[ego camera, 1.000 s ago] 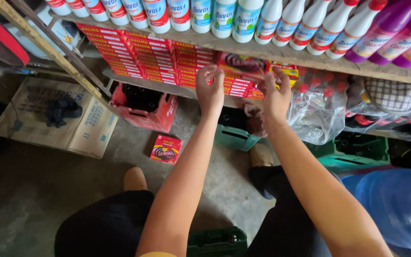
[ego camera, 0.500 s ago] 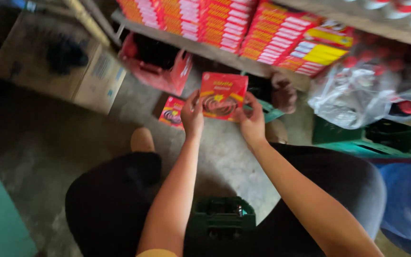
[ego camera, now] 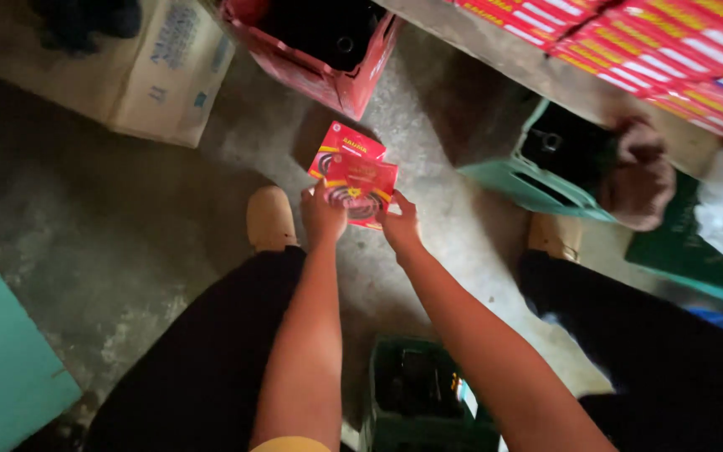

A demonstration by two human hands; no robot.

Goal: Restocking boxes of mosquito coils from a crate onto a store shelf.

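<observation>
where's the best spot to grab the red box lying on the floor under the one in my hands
Judging by its pose, the top left corner: the floor box lies flat on the concrete, and the held box, gripped by the left hand and right hand, covers its near part. Come from the far left side and pinch its thin free edges.

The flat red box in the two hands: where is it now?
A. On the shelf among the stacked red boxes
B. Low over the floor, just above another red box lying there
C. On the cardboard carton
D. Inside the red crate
B: the left hand and right hand hold the flat red box by its near edge, low over the concrete floor, partly covering a second red box that lies there.
</observation>
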